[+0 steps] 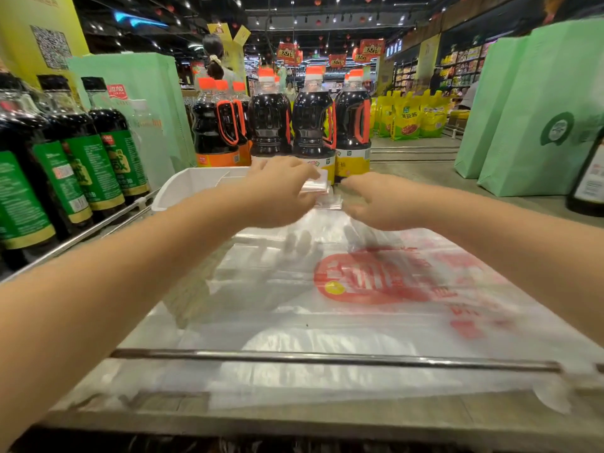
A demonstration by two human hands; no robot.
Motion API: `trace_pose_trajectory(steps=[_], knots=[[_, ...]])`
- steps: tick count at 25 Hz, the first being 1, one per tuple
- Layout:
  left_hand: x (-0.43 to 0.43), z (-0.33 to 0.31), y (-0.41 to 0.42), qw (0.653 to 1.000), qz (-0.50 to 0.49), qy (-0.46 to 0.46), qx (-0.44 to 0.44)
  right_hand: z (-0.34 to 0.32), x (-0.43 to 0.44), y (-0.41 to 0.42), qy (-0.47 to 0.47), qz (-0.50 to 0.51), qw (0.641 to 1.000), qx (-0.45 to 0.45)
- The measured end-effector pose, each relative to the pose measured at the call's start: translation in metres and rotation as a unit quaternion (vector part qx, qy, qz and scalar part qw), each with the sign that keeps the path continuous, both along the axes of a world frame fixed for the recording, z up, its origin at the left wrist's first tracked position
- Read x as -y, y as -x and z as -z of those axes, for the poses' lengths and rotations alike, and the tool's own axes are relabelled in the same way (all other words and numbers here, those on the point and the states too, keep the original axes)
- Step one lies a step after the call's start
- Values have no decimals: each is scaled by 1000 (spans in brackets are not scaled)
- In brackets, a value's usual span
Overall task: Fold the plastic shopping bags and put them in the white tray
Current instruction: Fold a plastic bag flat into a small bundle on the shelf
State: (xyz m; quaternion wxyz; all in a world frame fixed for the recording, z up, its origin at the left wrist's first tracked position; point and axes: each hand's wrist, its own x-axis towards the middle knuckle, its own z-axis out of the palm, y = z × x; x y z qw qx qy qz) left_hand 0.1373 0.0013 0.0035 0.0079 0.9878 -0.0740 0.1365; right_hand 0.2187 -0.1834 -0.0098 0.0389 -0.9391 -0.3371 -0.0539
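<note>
The plastic shopping bag [376, 305], clear with a red print, lies spread flat on the table [294, 416] in front of me, under both my forearms. Its near part goes over a metal rail [327, 358].

At the far left stand dark sauce bottles [81, 152] with green labels, and behind them a light green paper bag [147, 93]. Next comes the white tray [183, 188], at the far left part of the table, just in front of a row of big bottles [310, 125] with orange handles.

My left hand [277, 191] is stretched out, palm down, over the right edge of the tray. Its fingers are rather straight and their tips lie on a small folded bag [315, 186]. Because of blur I cannot tell if this one is inside the tray or just beside it. A little to the right and nearer to me lies a second folded piece [330, 204] on the table.

My right hand [379, 201] is just beside that piece, with the fingers loosely bent toward it. I cannot tell if they pinch it or only touch it.

At the far right stand two more green bags [539, 119] and one dark bottle [588, 178].
</note>
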Motion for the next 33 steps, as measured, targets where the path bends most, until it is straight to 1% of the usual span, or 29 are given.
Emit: trace_pose_trajectory(steps=[2, 4, 6, 7, 9, 12, 14, 18, 20, 23, 25, 28, 30, 33], knots=[[1, 5, 48, 993, 92, 30, -67, -2, 40, 42, 12, -25, 999, -30], [8, 9, 94, 968, 163, 67, -177, -1, 83, 86, -12, -41, 995, -87], [13, 15, 119, 943, 199, 85, -254, 4, 113, 123, -52, -48, 985, -155], [13, 18, 124, 938, 200, 87, -271, 6, 122, 134, -67, -56, 980, -179], [11, 20, 124, 936, 177, 77, -296, 12, 131, 139, -67, -70, 974, -205], [6, 19, 124, 929, 145, 28, -339, 15, 137, 132, -10, -65, 971, -228], [5, 16, 124, 925, 130, 13, -356, 15, 138, 127, 32, -57, 973, -221], [9, 13, 118, 931, 98, -44, -350, 15, 131, 125, 103, -40, 972, -207], [11, 12, 116, 938, 90, -49, -331, 13, 127, 125, 118, -41, 971, -204], [14, 11, 117, 949, 150, 1, -276, 13, 125, 121, 93, -36, 974, -203], [15, 10, 117, 953, 189, 24, -236, 12, 128, 117, 57, -49, 980, -182], [18, 15, 115, 962, 184, 1, -203, 5, 135, 120, -2, -81, 982, -171], [19, 21, 113, 965, 178, -4, -194, 3, 138, 122, 5, -106, 981, -165], [13, 20, 114, 969, 157, 55, -183, 6, 142, 120, 5, -116, 987, -111]])
